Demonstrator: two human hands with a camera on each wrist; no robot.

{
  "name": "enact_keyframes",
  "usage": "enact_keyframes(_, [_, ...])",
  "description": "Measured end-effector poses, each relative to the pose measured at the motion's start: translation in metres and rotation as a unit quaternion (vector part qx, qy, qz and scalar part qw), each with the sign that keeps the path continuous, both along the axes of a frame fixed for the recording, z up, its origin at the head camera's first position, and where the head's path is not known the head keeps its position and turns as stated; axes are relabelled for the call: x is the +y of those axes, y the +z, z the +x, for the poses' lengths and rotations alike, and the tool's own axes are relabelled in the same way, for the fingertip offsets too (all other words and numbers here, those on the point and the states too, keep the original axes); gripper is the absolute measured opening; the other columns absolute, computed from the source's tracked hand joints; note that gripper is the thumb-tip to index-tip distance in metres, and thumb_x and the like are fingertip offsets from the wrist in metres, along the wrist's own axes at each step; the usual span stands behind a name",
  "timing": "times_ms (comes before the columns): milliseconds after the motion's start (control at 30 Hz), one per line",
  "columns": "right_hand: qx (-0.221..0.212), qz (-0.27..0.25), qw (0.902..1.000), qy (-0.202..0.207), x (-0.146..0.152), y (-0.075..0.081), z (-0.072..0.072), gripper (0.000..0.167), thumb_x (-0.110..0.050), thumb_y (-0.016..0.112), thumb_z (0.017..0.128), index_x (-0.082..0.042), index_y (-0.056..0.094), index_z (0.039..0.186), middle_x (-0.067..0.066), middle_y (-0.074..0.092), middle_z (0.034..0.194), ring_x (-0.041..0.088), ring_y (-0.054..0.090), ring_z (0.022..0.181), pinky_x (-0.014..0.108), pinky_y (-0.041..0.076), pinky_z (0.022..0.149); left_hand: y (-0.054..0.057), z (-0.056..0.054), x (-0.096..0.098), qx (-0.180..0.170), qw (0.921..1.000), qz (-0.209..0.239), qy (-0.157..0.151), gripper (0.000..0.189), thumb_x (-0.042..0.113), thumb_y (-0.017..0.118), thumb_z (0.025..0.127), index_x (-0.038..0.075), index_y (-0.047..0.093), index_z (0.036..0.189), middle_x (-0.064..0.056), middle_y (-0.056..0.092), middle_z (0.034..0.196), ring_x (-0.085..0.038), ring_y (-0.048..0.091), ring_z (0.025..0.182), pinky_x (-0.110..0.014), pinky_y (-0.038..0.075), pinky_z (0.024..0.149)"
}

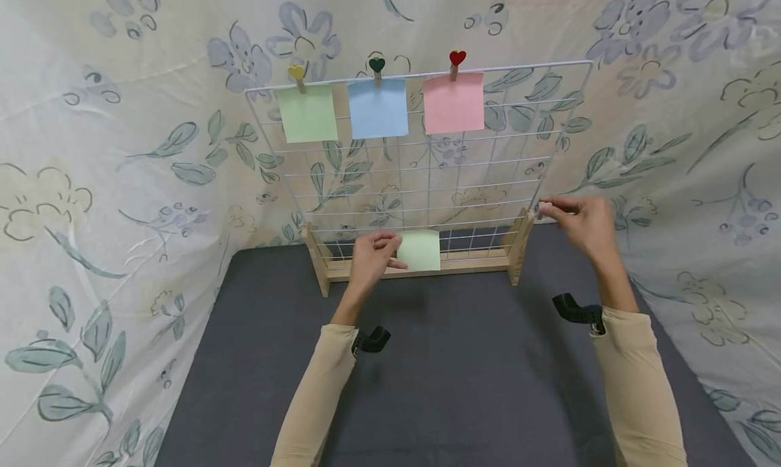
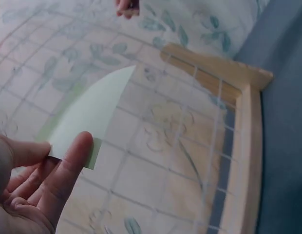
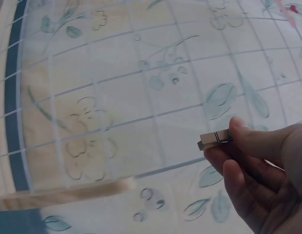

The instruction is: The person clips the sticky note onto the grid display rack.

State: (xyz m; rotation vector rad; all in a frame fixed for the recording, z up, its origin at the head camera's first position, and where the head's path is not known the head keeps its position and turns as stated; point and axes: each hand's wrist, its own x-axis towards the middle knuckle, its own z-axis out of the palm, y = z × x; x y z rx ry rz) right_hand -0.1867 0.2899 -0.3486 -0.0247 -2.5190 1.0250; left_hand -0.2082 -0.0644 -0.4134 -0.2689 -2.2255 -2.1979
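Observation:
My left hand [image 1: 375,255] pinches a pale green sticky note [image 1: 419,251] by its edge, low in front of the wire grid. In the left wrist view the note [image 2: 87,117] bends upward from between thumb and fingers. Beyond the grid's lower right side, my right hand [image 1: 582,223] pinches a small wooden clothespin. The right wrist view shows this clothespin [image 3: 214,140] with its tip pointing left and its back end hidden by thumb and finger. Green [image 1: 307,114], blue [image 1: 378,109] and pink [image 1: 454,104] notes hang along the grid's top bar.
Yellow [image 1: 296,72], dark green [image 1: 377,65] and red [image 1: 457,58] heart clothespins hold the hanging notes. The white wire grid [image 1: 525,66] leans back in a wooden stand [image 1: 476,266] on a dark tabletop [image 1: 451,372]. Floral fabric [image 1: 152,80] hangs behind.

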Motion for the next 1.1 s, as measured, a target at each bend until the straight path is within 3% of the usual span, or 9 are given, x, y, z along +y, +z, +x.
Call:
enact_keyframes(167, [0.023,-0.009,0.9996,0.009,-0.004,0.022,-0.004,0.034,-0.029,0.069,0.093,-0.002,0.074,0.112,0.022,0.072,0.1,-0.013,0.054,0.06,0.014,0.041,0.044,0.019,-0.005,0.015,0.032,0.9994,0.005,-0.007,0.019,0.008,0.063,0.097,-0.008,0.066,0.107,-0.024,0.067,0.087,-0.029,0.07,0.069,-0.039,0.064,0.064])
enact_keyframes(267, [0.046,-0.021,0.9984,0.026,-0.004,0.034,-0.008,0.031,-0.028,0.071,0.092,-0.002,0.075,0.11,-0.001,0.075,0.089,-0.011,0.057,0.063,0.01,0.045,0.048,0.031,-0.006,0.025,0.036,0.9989,0.027,-0.014,0.018,0.006,0.064,0.096,-0.008,0.067,0.107,-0.023,0.068,0.095,-0.028,0.07,0.074,-0.038,0.064,0.064])
enact_keyframes(367, [0.052,-0.031,0.9972,0.043,-0.005,0.044,-0.011,0.031,-0.027,0.071,0.091,-0.002,0.075,0.109,-0.027,0.067,0.081,-0.01,0.058,0.067,0.007,0.049,0.057,0.042,-0.006,0.034,0.041,0.9973,0.054,-0.027,0.018,0.004,0.064,0.095,-0.009,0.068,0.107,-0.023,0.067,0.097,-0.026,0.07,0.075,-0.039,0.064,0.065])
enact_keyframes(433, [0.057,-0.033,0.9966,0.05,-0.005,0.049,-0.013,0.031,-0.026,0.071,0.091,-0.001,0.075,0.109,-0.035,0.061,0.078,-0.009,0.059,0.068,0.008,0.05,0.058,0.05,-0.006,0.04,0.053,0.9959,0.064,-0.035,0.019,0.004,0.065,0.094,-0.01,0.068,0.107,-0.022,0.067,0.096,-0.024,0.07,0.075,-0.039,0.064,0.065])
enact_keyframes(600, [0.081,-0.06,0.9931,0.059,-0.006,0.064,-0.016,0.031,-0.022,0.071,0.091,0.001,0.073,0.11,-0.033,0.063,0.081,-0.006,0.06,0.072,0.008,0.051,0.062,0.067,-0.006,0.055,0.084,0.993,0.066,-0.05,0.018,0.004,0.067,0.093,-0.01,0.069,0.104,-0.018,0.066,0.092,-0.019,0.067,0.074,-0.038,0.064,0.066])
enact_keyframes(733, [0.117,-0.091,0.9874,0.056,-0.004,0.079,-0.02,0.028,-0.018,0.073,0.09,0.003,0.073,0.11,-0.033,0.064,0.081,-0.002,0.061,0.071,0.008,0.05,0.063,0.081,-0.007,0.067,0.1,0.9909,0.071,-0.056,0.018,0.003,0.067,0.093,-0.01,0.07,0.103,-0.017,0.066,0.089,-0.021,0.067,0.075,-0.037,0.064,0.067])
enact_keyframes(833, [0.119,-0.104,0.9862,0.051,-0.005,0.089,-0.023,0.028,-0.018,0.073,0.089,0.001,0.074,0.109,-0.031,0.065,0.08,0.0,0.06,0.069,0.009,0.05,0.064,0.091,-0.008,0.075,0.111,0.9892,0.08,-0.054,0.018,0.003,0.066,0.093,-0.011,0.07,0.103,-0.018,0.065,0.089,-0.024,0.068,0.076,-0.036,0.064,0.068])
enact_keyframes(1100, [0.126,-0.085,0.9845,0.088,-0.023,0.102,-0.033,0.024,-0.015,0.072,0.09,0.001,0.074,0.108,-0.033,0.064,0.08,0.0,0.063,0.074,0.011,0.05,0.062,0.107,-0.016,0.09,0.119,0.988,0.09,-0.037,0.017,0.002,0.066,0.093,-0.011,0.07,0.103,-0.018,0.065,0.089,-0.023,0.066,0.077,-0.033,0.064,0.069])
